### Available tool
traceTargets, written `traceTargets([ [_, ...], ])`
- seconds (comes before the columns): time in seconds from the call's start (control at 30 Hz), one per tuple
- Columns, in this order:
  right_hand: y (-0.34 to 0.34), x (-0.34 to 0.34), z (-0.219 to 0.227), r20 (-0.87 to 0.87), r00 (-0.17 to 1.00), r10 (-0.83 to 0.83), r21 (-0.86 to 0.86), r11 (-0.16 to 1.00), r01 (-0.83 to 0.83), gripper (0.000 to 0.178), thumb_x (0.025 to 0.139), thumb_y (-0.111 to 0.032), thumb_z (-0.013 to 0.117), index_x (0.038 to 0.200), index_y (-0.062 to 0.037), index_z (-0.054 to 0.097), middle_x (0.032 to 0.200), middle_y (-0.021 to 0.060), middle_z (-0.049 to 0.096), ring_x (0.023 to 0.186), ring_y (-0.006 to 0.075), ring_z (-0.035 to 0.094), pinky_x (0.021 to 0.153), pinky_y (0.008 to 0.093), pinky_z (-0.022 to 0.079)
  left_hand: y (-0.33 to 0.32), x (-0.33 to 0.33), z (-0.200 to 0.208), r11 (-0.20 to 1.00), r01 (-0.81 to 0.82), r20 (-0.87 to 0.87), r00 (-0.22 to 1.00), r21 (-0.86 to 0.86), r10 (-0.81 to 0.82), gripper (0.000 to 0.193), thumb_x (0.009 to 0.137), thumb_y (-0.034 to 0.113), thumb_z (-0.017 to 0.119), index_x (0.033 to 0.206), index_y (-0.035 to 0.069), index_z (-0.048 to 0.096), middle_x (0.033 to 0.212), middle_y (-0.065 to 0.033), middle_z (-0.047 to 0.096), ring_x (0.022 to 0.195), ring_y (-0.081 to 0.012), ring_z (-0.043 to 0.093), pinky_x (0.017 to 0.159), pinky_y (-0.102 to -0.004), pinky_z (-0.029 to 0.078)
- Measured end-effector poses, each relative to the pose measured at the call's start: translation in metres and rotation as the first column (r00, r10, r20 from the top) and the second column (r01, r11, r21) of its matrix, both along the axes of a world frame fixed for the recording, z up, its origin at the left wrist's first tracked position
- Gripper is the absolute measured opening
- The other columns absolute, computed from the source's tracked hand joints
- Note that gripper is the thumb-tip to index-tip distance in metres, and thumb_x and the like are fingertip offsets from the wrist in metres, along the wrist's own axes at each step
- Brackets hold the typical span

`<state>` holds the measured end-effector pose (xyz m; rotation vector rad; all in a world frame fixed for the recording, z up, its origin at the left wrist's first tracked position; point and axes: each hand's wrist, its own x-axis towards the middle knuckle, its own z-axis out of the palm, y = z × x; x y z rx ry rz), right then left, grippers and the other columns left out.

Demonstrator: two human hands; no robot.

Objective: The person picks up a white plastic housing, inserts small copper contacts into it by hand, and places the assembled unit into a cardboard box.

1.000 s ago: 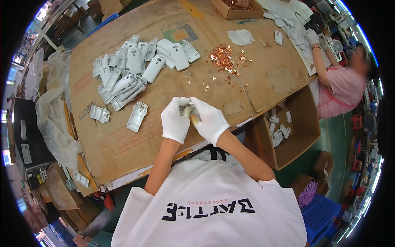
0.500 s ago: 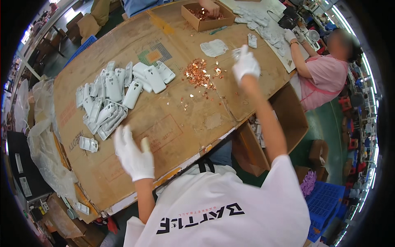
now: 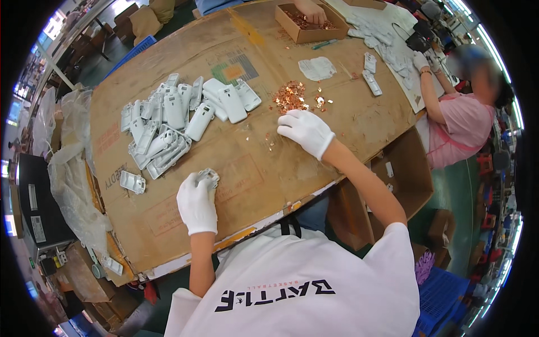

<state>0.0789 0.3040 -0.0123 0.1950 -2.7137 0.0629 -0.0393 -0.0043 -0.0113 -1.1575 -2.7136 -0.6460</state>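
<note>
My left hand (image 3: pixel 196 205), in a white glove, is closed on a white plastic casing (image 3: pixel 210 176) just above the cardboard-covered table (image 3: pixel 247 199). Its fingers cover part of the casing. By the near edge of a pile of small copper-coloured metal pieces (image 3: pixel 291 95) is my right hand (image 3: pixel 306 132), gloved too. The fingers there are bent and together; whatever they pinch, if anything, is hidden. A large heap of white casings (image 3: pixel 174 109) lies to the left, with one casing (image 3: pixel 133 182) apart from it. Two more casings (image 3: pixel 371 82) lie at the far right.
Another person's hand (image 3: pixel 310 11) reaches into a cardboard box (image 3: pixel 306 35) of copper pieces at the far edge. A crumpled white sheet (image 3: pixel 317 68) and a green pen (image 3: pixel 324 44) lie nearby. A person in pink (image 3: pixel 463 121) sits right; an open carton (image 3: pixel 401 185) stands below the table edge.
My right hand has come back from the far right to the copper pile, and a second casing now lies there. The left hand, earlier open, now grips a casing. The view has shifted slightly.
</note>
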Motion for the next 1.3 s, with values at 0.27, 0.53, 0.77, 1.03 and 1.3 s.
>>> traceTargets([
  [0.27,0.013,-0.008,-0.023,0.070,0.974,0.215,0.000,0.977,-0.215,0.010,0.077,-0.012,0.060,0.086,-0.0099,0.061,0.092,0.0027,0.059,0.093,0.0203,0.061,0.078,0.0317,0.053,0.032,0.000,0.000,0.945,0.328,-0.010,0.944,-0.011,-0.328,0.014,0.069,0.004,0.074,0.081,0.009,0.068,0.119,-0.0066,0.064,0.118,-0.0322,0.054,0.106,-0.0505,0.038],
  [0.53,0.006,-0.002,-0.023,0.205,0.958,-0.203,-0.284,0.924,0.256,0.014,0.082,-0.007,0.062,0.093,-0.0124,0.067,0.096,0.0065,0.064,0.093,0.0272,0.063,0.081,0.0373,0.052,0.018,-0.029,-0.002,0.865,0.500,0.053,0.863,0.042,-0.502,0.013,0.070,0.004,0.071,0.081,0.011,0.071,0.129,-0.0066,0.060,0.125,-0.0327,0.050,0.111,-0.0530,0.034],
  [0.77,0.003,-0.004,-0.004,0.400,0.838,-0.371,-0.495,0.682,0.538,0.023,0.087,-0.010,0.062,0.109,-0.0111,0.067,0.107,0.0123,0.066,0.097,0.0339,0.063,0.084,0.0434,0.051,0.008,-0.029,-0.011,0.930,0.251,0.086,0.955,0.270,-0.282,0.033,0.073,-0.002,0.072,0.103,0.007,0.061,0.125,-0.0119,0.060,0.117,-0.0335,0.055,0.108,-0.0443,0.040],
  [1.03,0.015,-0.003,-0.009,0.218,0.936,-0.275,-0.291,0.897,0.332,0.024,0.082,-0.007,0.064,0.105,-0.0120,0.066,0.102,0.0094,0.066,0.095,0.0305,0.063,0.083,0.0387,0.052,0.032,-0.017,0.013,0.947,0.276,0.316,0.924,-0.163,-0.215,0.040,0.083,0.003,0.063,0.121,0.010,0.058,0.117,-0.0124,0.064,0.101,-0.0297,0.062,0.088,-0.0389,0.050],
  [1.3,0.009,-0.019,0.001,0.454,0.880,-0.142,0.075,0.990,0.121,0.014,0.083,-0.004,0.060,0.097,-0.0069,0.063,0.100,0.0122,0.063,0.099,0.0313,0.062,0.085,0.0377,0.053,0.042,0.004,-0.002,0.719,-0.475,0.828,0.038,0.507,-0.559,0.064,0.086,-0.007,0.055,0.145,0.003,0.035,0.120,-0.0172,0.060,0.095,-0.0219,0.064,0.079,-0.0309,0.056],
])
